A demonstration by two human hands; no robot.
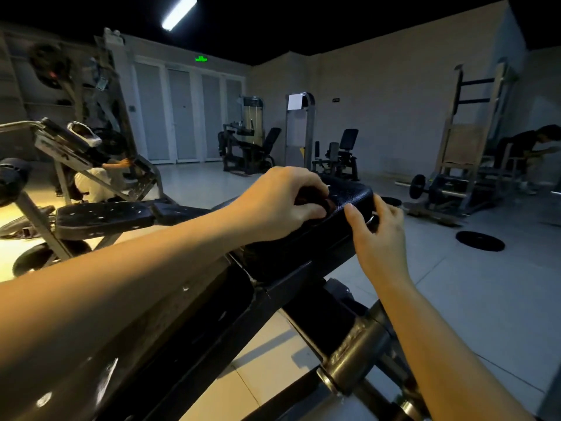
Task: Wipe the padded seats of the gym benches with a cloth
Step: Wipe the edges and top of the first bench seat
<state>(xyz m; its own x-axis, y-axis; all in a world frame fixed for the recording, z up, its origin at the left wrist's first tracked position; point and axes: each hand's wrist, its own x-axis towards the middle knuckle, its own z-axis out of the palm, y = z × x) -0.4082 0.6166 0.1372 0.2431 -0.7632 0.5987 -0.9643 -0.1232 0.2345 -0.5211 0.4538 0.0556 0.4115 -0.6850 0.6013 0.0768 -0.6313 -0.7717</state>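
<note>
The left hand (pixel 282 202) rests on top of the black padded seat (pixel 352 192) near its far end, fingers curled over a dark bunched cloth (pixel 324 204). The right hand (pixel 379 235) clasps the seat's right edge, thumb on top. The seat's long axis runs away from the person, far end raised. By judgement the cloth is soft and light, best held wadded under the palm.

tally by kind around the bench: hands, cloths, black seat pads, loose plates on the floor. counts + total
hands: 2, left hand, right hand
cloth: 1, under the left hand
black seat pads: 2, near pad, left pad
loose floor plates: 2
total: 7
</note>
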